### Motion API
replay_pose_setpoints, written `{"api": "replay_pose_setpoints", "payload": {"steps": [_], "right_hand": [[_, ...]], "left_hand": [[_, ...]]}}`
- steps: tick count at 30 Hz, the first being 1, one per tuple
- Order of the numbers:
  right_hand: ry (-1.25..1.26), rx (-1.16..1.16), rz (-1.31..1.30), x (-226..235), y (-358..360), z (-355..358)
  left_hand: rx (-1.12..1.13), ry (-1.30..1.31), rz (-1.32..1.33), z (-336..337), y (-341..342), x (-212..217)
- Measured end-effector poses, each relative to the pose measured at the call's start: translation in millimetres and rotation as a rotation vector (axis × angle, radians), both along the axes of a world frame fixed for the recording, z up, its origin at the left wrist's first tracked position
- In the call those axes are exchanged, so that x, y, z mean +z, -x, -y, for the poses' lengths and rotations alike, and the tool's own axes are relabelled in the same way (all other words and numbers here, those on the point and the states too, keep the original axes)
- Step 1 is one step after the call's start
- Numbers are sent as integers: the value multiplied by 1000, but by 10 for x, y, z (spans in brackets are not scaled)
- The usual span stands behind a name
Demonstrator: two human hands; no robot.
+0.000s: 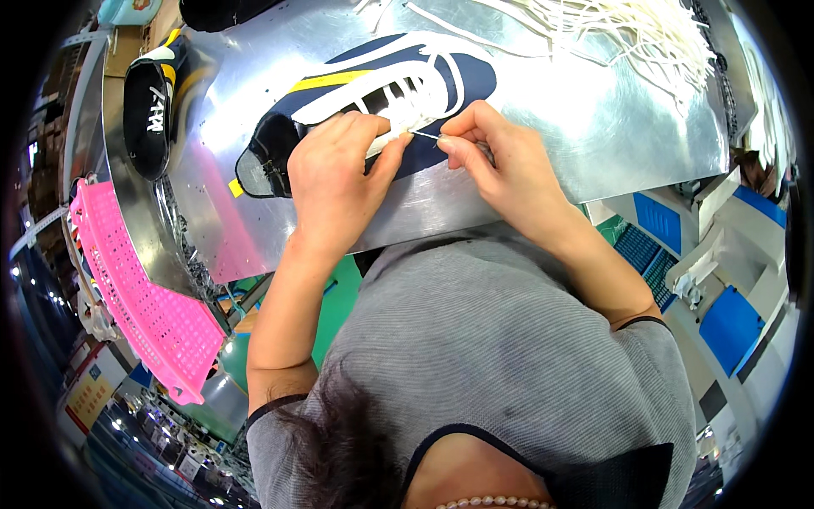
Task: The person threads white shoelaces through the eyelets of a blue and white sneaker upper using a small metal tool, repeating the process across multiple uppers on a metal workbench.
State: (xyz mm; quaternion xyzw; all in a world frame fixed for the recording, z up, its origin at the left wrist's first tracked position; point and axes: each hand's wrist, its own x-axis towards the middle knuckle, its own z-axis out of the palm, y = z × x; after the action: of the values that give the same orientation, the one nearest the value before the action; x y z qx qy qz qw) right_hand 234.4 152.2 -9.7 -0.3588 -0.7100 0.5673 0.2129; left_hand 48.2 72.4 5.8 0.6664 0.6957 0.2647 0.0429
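1. Shiny sheet-metal covers the surface (pixel 593 127), which fills the upper middle of the view and reflects pale light; its edges bend with the wide lens.
2. On the metal lies a navy shoe (pixel 398 93) with white side stripes and a yellow band, resting on its side, its dark opening toward the left and its toe toward the upper right.
3. The left hand (pixel 335 170) rests on the shoe just beside the opening, with the fingers curled down over the lacing area. Thumb and forefinger are closed on a white lace (pixel 424 134) where it leaves the shoe.
4. The right hand (pixel 500 161) is just to the right, touching the lower edge of the shoe. Its thumb and forefinger are pinched shut on the other end of the same short stretch of lace, which runs taut between the two hands.
5. Both bare forearms rise from the lower part of the view, coming out of a grey knitted top that fills the foreground.
6. A loose heap of white laces (pixel 627 34) lies on the metal at the upper right, well apart from the hands.
7. At the upper left, off the edge of the metal sheet, a black shoe (pixel 153 110) with white and yellow marks lies on its side.
8. A pink perforated plastic basket (pixel 144 297) sits lower at the left, beside the surface.
9. Blue and white fittings show at the right, below the level of the surface.
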Motion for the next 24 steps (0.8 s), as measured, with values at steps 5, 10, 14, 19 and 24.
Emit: {"api": "replay_pose_setpoints", "payload": {"steps": [5, 10, 14, 19, 24], "right_hand": [[-249, -70, 46, -119, 199, 117], [-291, 23, 91, -114, 109, 91], [-120, 38, 339, 293, -549, -328], [-326, 285, -194, 593, 56, -399], [-728, 578, 357, 423, 398, -348]], "left_hand": [[-110, -11, -15, 30, -108, 11], [-74, -17, -40, 109, -109, 18], [-68, -122, -227, 235, -19, 34], [-169, -185, -274, 250, -56, 21], [-153, -190, -273, 370, -4, 52]]}}
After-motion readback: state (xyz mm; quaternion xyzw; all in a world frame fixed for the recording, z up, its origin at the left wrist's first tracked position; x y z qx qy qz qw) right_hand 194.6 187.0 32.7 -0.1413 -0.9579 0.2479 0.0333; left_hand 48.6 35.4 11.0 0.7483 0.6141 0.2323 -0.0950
